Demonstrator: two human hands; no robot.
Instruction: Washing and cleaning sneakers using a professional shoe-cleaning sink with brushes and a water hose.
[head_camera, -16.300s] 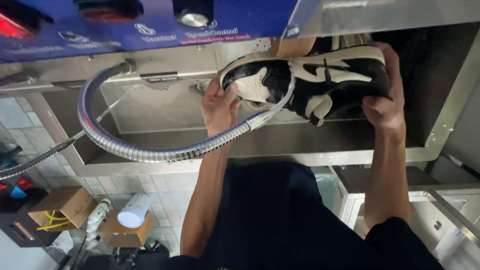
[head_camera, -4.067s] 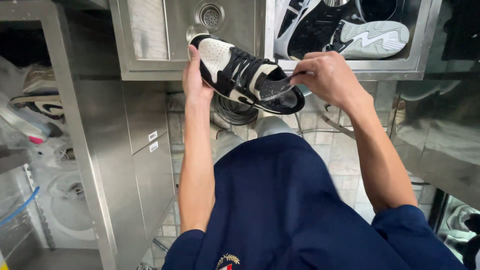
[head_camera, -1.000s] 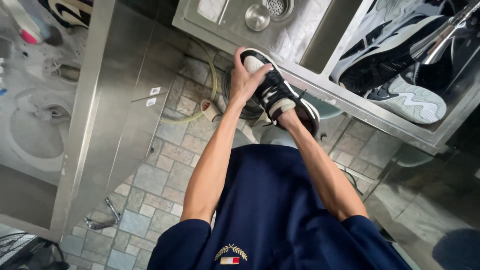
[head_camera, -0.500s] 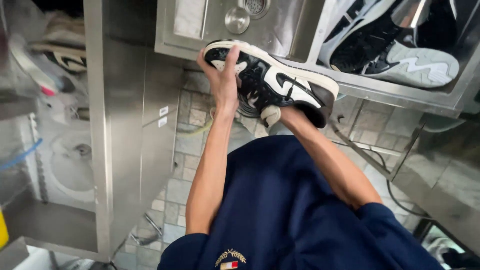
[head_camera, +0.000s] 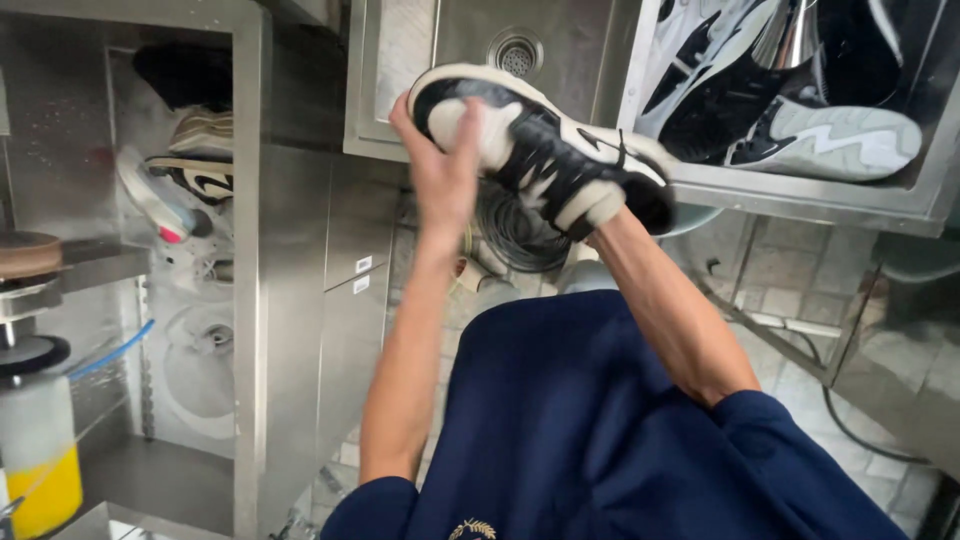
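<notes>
A black and white sneaker (head_camera: 545, 140) is held up in front of my chest, toe to the left, heel to the right. My left hand (head_camera: 440, 170) grips its white toe and is blurred with motion. My right forearm runs up to the shoe's opening at the heel; my right hand (head_camera: 622, 232) is mostly hidden in or behind the sneaker and only the wrist shows. My dark blue shirt fills the bottom of the view.
Behind the sneaker is a steel sink (head_camera: 400, 60) with a round drain (head_camera: 515, 55). The basin to its right (head_camera: 800, 195) holds several black and white sneakers (head_camera: 800, 125). A steel cabinet (head_camera: 265, 300) on the left shelves more shoes (head_camera: 195, 150). A bottle of yellow liquid (head_camera: 35, 465) stands at lower left, above tiled floor.
The view has swung since 16 s ago from a sprayer hose over the sink to the cabinet side. In the last half second the sneaker stayed in both hands and the left hand shifted on the toe.
</notes>
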